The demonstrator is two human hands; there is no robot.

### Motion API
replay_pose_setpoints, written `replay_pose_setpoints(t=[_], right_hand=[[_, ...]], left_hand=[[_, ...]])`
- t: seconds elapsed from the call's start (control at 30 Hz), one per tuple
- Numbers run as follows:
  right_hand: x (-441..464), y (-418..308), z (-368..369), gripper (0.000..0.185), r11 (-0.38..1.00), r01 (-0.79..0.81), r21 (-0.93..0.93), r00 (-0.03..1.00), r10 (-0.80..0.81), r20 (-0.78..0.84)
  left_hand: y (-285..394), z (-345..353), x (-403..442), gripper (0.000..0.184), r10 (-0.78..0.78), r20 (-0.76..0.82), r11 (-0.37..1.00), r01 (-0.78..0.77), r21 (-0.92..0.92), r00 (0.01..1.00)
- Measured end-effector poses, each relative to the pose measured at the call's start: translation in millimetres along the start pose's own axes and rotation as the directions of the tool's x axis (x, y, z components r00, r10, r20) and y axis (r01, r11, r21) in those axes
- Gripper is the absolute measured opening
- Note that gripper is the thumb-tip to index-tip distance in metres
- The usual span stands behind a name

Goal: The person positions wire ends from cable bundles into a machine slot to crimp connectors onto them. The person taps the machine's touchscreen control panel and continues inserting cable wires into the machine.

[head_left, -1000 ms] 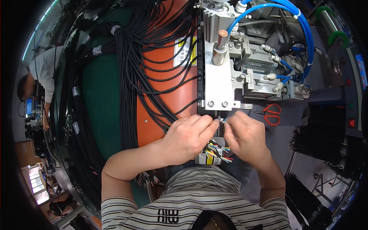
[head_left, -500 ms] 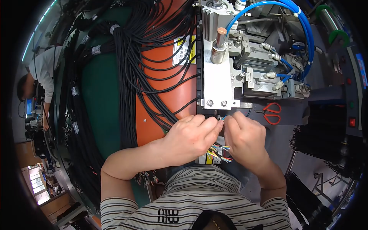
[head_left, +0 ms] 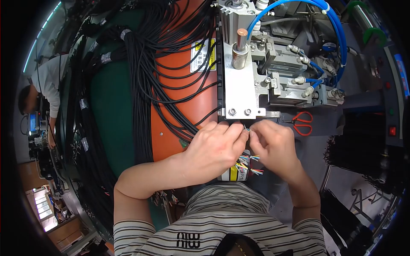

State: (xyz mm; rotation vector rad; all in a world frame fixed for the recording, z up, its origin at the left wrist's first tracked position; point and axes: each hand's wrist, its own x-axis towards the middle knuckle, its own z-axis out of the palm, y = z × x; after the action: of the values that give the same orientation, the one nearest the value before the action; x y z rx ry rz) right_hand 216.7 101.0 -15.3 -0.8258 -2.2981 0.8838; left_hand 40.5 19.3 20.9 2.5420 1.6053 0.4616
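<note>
The left hand (head_left: 217, 144) and right hand (head_left: 275, 143) pinch fine wires (head_left: 247, 129). Red-handled scissors (head_left: 304, 129) lie near the right hand.

- One wide fisheye camera, worn on the head, looks steeply down and somewhat forward from above the striped shirt (head_left: 226, 202), which fills the lower edge
- It faces the bench: the left hand (head_left: 215, 145) and right hand (head_left: 275, 143) lie near the middle, with the machine's metal plate (head_left: 240, 91) beyond them, seen mostly from above
- It sits near enough to show both forearms whole, but too far to make out the fingertips' fine work
- Toward the sides the room bends: a co-worker (head_left: 53, 81) appears small and tilted at far left, a control cabinet (head_left: 395, 98) leans at far right
- Black fills the corners
</note>
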Motion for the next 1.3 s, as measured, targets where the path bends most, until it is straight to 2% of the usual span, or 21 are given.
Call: replay_pose_setpoints(t=[0.07, 0.2, 0.27, 0.37, 0.4, 0.5, 0.6, 0.63, 0.67, 0.73, 0.77, 0.8, 0.87, 0.9, 1.0, 1.03, 1.1, 1.13, 1.17, 1.27, 1.3], right_hand=[[2.9, 5.8, -0.4, 0.005, 0.945, -0.202, 0.259, 0.978, 0.182, 0.099], [-1.0, 2.4, 3.9, 0.007, 0.922, -0.232, 0.311, 0.972, 0.232, 0.038], [-1.7, 5.4, 4.1, 0.007, 0.916, -0.229, 0.33, 0.972, 0.232, 0.032], [-3.5, 8.4, 3.4, 0.006, 0.896, -0.243, 0.371, 0.969, 0.236, 0.065], [-5.9, 9.0, 2.0, 0.006, 0.914, -0.237, 0.328, 0.971, 0.237, 0.041], [-9.9, 3.4, -2.8, 0.006, 0.946, -0.22, 0.239, 0.974, 0.228, -0.005], [-11.3, -25.1, -20.6, 0.01, 0.877, -0.132, 0.462, 0.979, 0.042, 0.199], [-11.6, -24.0, -15.5, 0.01, 0.876, -0.138, 0.462, 0.978, 0.045, 0.205], [-10.3, -19.4, -5.7, 0.013, 0.879, -0.017, 0.477, 0.994, -0.038, 0.105], [-7.2, -11.7, 9.4, 0.019, 0.851, 0.228, 0.474, 0.973, -0.209, -0.094], [-8.8, -12.2, 11.4, 0.019, 0.847, 0.221, 0.484, 0.975, -0.208, -0.08], [-10.9, -12.3, 13.8, 0.019, 0.774, 0.072, 0.629, 0.997, -0.052, -0.05], [-17.7, -13.1, 17.6, 0.02, 0.506, -0.215, 0.835, 0.964, 0.245, 0.1], [-19.5, -13.2, 19.0, 0.02, 0.496, -0.231, 0.837, 0.962, 0.247, 0.119], [-15.7, -10.6, 15.1, 0.017, 0.805, -0.11, 0.583, 0.99, 0.14, -0.007], [-14.8, -11.4, 12.8, 0.017, 0.805, -0.112, 0.583, 0.99, 0.14, -0.003], [-13.1, -14.8, 6.7, 0.016, 0.433, -0.315, 0.844, 0.933, 0.302, 0.194], [-12.2, -14.8, 5.3, 0.015, 0.201, -0.391, 0.898, 0.887, 0.341, 0.31], [-11.8, -13.4, 4.8, 0.015, 0.199, -0.395, 0.897, 0.886, 0.341, 0.314], [-9.7, -6.4, 1.5, 0.02, -0.035, -0.453, 0.891, 0.855, 0.266, 0.445], [-9.2, -2.6, 1.4, 0.02, -0.037, -0.454, 0.89, 0.854, 0.265, 0.447]], left_hand=[[-2.1, -1.9, 0.9, 0.032, 0.006, 0.002, 1.0, -0.006, 0.013, 1.0], [-9.8, -0.2, -12.7, 0.043, -0.042, -0.028, 0.997, 0.04, -0.07, 0.999], [-23.2, -5.5, -21.3, 0.047, -0.077, -0.136, 0.984, 0.054, -0.169, 0.988], [-25.4, -11.8, -35.9, 0.048, -0.106, -0.146, 0.992, 0.096, -0.079, 0.984], [-23.7, -10.9, -35.8, 0.048, -0.09, -0.147, 0.994, 0.08, -0.074, 0.985], [-19.7, -7.1, -34.0, 0.04, -0.182, -0.133, 0.982, 0.187, 0.024, 0.974], [-23.3, 1.3, -30.4, 0.033, -0.16, -0.163, 0.986, 0.152, -0.061, 0.973], [-22.6, 3.3, -30.5, 0.029, -0.157, -0.175, 0.985, 0.14, -0.105, 0.972], [-21.7, 2.1, -29.8, 0.029, -0.162, -0.173, 0.984, 0.145, -0.107, 0.971], [-20.3, -4.2, -26.4, 0.026, -0.137, -0.157, 0.933, 0.074, -0.353, 0.978], [-19.4, -5.5, -26.6, 0.025, -0.13, -0.147, 0.881, 0.046, -0.472, 0.981], [-19.9, -4.8, -26.0, 0.025, -0.146, -0.141, 0.878, 0.063, -0.475, 0.979], [-19.1, -0.8, -23.0, 0.024, -0.128, -0.188, 0.908, 0.039, -0.418, 0.974], [-18.1, 1.3, -22.9, 0.023, -0.116, -0.209, 0.922, 0.027, -0.387, 0.971], [-13.9, 4.5, -17.4, 0.022, -0.161, -0.189, 0.907, 0.07, -0.415, 0.969], [-13.7, 5.3, -15.1, 0.022, -0.169, -0.182, 0.902, 0.078, -0.425, 0.969], [-13.8, 8.0, -13.3, 0.021, -0.195, -0.202, 0.882, 0.081, -0.464, 0.96], [-14.1, 9.4, -13.0, 0.021, -0.217, -0.223, 0.862, 0.08, -0.5, 0.95], [-14.2, 10.4, -12.9, 0.021, -0.241, -0.24, 0.841, 0.078, -0.535, 0.94], [-14.7, 11.8, -11.4, 0.021, -0.187, -0.285, 0.882, 0.033, -0.47, 0.94], [-14.9, 11.8, -11.5, 0.021, -0.156, -0.306, 0.9, 0.008, -0.435, 0.939]])
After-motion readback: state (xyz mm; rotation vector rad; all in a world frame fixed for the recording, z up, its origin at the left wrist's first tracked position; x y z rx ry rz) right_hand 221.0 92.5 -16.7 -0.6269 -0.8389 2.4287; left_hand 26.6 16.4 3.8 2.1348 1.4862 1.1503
